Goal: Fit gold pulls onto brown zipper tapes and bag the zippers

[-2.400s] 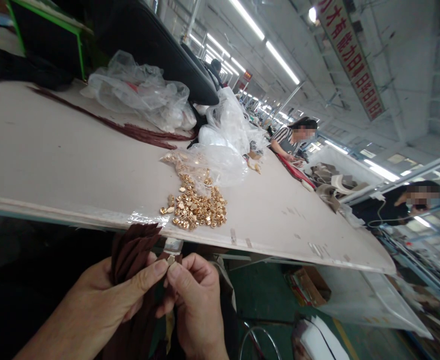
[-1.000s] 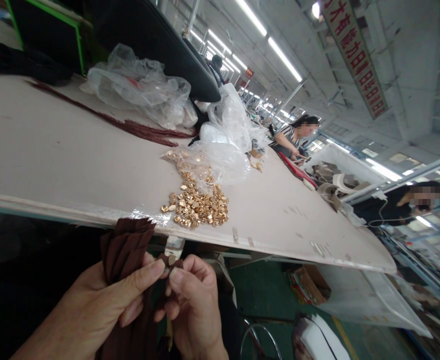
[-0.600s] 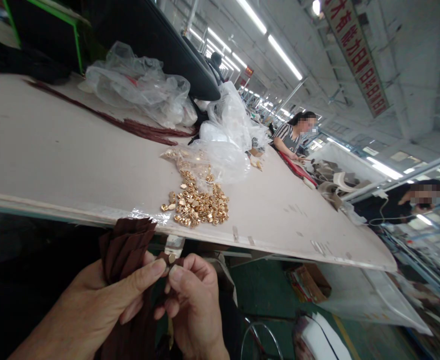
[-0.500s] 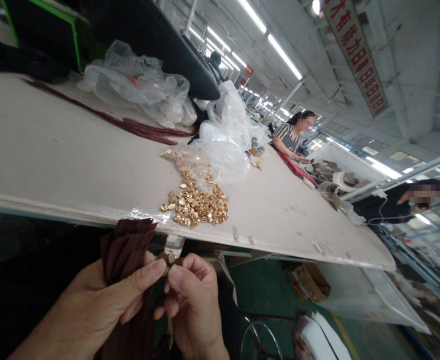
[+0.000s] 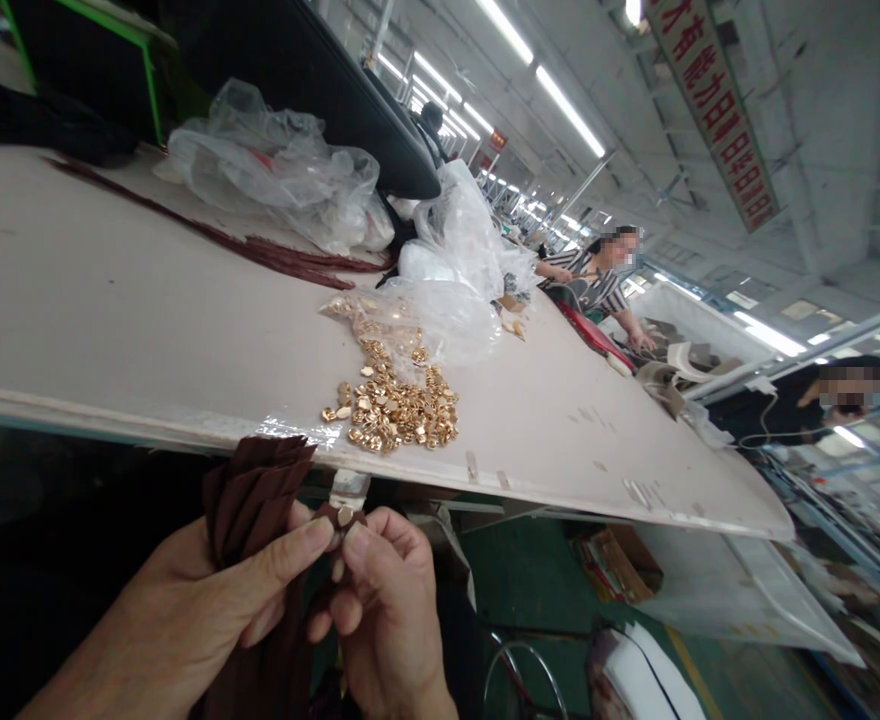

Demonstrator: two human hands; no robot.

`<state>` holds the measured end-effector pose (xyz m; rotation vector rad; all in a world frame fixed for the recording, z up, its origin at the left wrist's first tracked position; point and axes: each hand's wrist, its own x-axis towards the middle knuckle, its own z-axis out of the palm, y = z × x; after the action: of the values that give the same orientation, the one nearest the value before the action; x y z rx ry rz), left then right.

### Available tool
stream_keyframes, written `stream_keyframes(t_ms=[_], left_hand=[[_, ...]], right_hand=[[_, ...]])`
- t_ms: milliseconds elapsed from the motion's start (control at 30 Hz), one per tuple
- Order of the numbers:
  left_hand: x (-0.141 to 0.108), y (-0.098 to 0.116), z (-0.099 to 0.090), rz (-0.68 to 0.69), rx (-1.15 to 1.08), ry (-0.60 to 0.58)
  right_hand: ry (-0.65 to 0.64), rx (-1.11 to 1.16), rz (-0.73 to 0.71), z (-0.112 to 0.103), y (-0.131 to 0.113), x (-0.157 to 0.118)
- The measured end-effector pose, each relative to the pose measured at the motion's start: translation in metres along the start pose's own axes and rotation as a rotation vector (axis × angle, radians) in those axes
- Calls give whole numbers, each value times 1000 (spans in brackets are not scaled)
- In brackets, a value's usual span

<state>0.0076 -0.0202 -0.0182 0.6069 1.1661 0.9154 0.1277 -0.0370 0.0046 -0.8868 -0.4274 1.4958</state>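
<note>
My left hand (image 5: 237, 590) is closed around a bundle of dark brown fabric strips (image 5: 256, 500), with the thumb pressing near one strip's end. My right hand (image 5: 391, 600) pinches the same strip's end between thumb and fingers, close to the left thumb. A small gold metal piece (image 5: 345, 516) shows on the brown strip between both thumbs. Just beyond the hands, on the table, lies a pile of small gold metal pieces (image 5: 402, 410), partly spilling from a clear plastic bag (image 5: 447, 325).
The grey table (image 5: 147, 310) has its front edge just past my hands. More brown strips (image 5: 282, 258) lie further back beside a crumpled plastic bag (image 5: 282, 165). A co-worker (image 5: 597, 275) stands across the table near a heap of grey pieces (image 5: 665, 350). A cardboard box (image 5: 620, 562) sits below.
The right fingers have shifted slightly around the strip's end, and the gold piece shows more fully. The co-worker's arms have spread, one reaching toward the grey pieces.
</note>
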Motion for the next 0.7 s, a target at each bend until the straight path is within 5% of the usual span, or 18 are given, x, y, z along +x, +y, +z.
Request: stream_keyframes(t_ms=[467,700], left_hand=[[0,12,14,206,-8,5],[3,5,10,98,40,33]], right_hand=[[21,-137,-137,0,3,3],[40,-442,-210,-4,-11,2]])
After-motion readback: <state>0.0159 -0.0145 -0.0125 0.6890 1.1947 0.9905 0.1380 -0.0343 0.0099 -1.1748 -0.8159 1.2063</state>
